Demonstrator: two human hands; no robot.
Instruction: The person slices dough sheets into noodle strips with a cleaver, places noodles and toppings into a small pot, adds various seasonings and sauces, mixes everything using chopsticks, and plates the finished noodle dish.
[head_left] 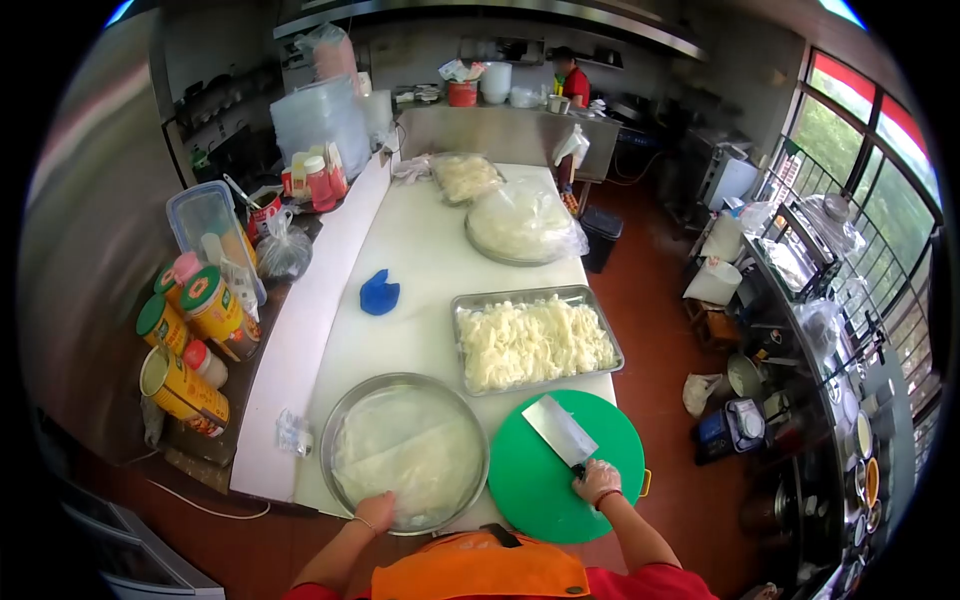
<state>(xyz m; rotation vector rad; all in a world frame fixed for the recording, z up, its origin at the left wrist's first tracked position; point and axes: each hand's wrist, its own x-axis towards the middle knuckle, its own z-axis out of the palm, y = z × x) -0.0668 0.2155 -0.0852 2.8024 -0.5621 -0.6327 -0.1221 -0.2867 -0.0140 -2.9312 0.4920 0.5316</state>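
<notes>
My left hand point(377, 510) is at the lower edge of a round metal pan point(330, 447), its fingers bent over the rim. Inside the pan lies a pale, flat, sheet-like material point(410, 450). My right hand point(598, 482) is wrapped round the black handle of a cleaver point(560, 430), whose wide blade rests over the round green cutting board point(530, 490). Behind the board, a rectangular metal tray point(540, 385) holds a heap of pale shredded strips point(535, 342). Left of that tray a crumpled blue item point(380, 293) lies on the white table point(415, 240).
Farther back sit a plastic-covered round pan point(525, 222) and a bag of pale food point(467, 178). Yellow cans point(187, 390) and a plastic container point(205, 215) crowd the left ledge. A person in red point(575, 83) stands at the back. Shelving with bowls point(865, 435) lines the right.
</notes>
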